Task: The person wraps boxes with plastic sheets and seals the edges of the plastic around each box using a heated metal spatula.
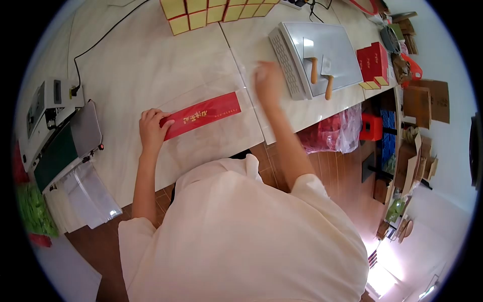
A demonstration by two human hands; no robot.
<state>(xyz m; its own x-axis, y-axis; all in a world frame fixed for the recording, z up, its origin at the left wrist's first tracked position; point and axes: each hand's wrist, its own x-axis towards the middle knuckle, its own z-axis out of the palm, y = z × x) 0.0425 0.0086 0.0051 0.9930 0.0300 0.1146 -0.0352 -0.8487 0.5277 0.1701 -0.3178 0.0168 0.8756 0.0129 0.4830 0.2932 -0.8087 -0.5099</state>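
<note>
A long, flat red box (211, 114) with gold lettering lies slantwise on the table before me, on or inside clear plastic film (201, 143) that spreads around it. At its left end, my left hand (154, 130) grips it, thumb over the near side and fingers at the far side. My right hand (268, 82) is raised to the right of the box, apart from it and smeared by motion. Whether its fingers hold anything cannot be made out. Beyond that hand stands a metal hot-plate-like unit (327, 45) with two wooden-handled scrapers (314, 70) on top.
Stacked yellow-and-red boxes (201, 15) stand at the far edge. To my left is a white machine (45, 113) with a black cord and clear plastic bags (90, 194) beside it. Red boxes (372, 63) sit right of the metal unit. Cardboard boxes (417, 105) line the right wall.
</note>
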